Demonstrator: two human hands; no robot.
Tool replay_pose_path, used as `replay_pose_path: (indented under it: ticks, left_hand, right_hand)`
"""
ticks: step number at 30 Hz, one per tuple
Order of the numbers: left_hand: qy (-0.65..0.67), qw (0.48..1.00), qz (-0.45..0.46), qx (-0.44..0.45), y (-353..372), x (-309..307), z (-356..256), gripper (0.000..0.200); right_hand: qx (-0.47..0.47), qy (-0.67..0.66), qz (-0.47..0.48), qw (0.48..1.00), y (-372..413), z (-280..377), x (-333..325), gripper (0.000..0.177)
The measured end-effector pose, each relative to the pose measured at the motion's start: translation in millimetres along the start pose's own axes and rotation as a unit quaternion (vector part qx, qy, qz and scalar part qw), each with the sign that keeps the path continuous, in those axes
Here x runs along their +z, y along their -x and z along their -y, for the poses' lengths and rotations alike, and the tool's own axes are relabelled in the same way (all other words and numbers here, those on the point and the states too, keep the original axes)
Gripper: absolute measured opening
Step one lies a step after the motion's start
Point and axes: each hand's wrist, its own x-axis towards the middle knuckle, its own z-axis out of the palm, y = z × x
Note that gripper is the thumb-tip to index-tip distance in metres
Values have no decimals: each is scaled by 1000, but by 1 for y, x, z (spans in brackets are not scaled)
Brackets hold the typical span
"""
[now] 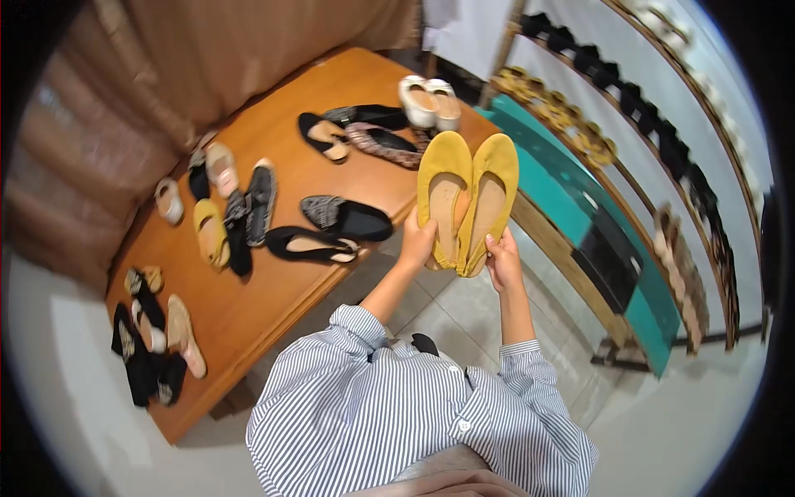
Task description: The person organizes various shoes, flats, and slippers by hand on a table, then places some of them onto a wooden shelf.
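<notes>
Right of the frame's centre, you held two yellow flats (447,199), round-toed, with gathered heels and smooth tan insoles. Your left hand (420,238) and right hand (503,258) each pinched one near the heel, most fingers hidden underneath. On the glossy wooden desk (277,116), two white shoes (417,101) sat at upper centre; lower left, shoes (146,348) overlapped too much to count.

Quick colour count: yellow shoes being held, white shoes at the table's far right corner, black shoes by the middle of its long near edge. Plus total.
Yellow shoes: 2
White shoes: 2
Black shoes: 2
Total: 6
</notes>
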Motion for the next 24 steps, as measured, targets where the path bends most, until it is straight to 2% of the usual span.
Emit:
replay_pose_path:
  ticks: [4, 11, 16, 19, 22, 24]
  left_hand:
    - [8, 994, -105, 36, -3, -79, -31, 33]
    - [-22, 968, -228, 104, -12, -195, -84, 32]
    - [-18, 952, -274, 135, -9, -263, -95, 33]
    - [-85, 908, -380, 156, 7, -304, -91, 35]
    - [-62, 883, -443, 142, 41, -360, -78, 40]
    - [-43, 861, -492, 119, 69, -397, -75, 39]
  right_hand:
    - [60, 10, 105, 993, -33, -32, 78, 40]
    - [67, 2, 238, 969, -68, -71, 213, 41]
    - [91, 24, 279, 956, -72, -97, 278, 42]
    - [108, 30, 296, 948, -70, -134, 303, 42]
    - [126, -5, 301, 945, -64, -161, 326, 41]
    - [195, 94, 239, 947, -58, -172, 343, 38]
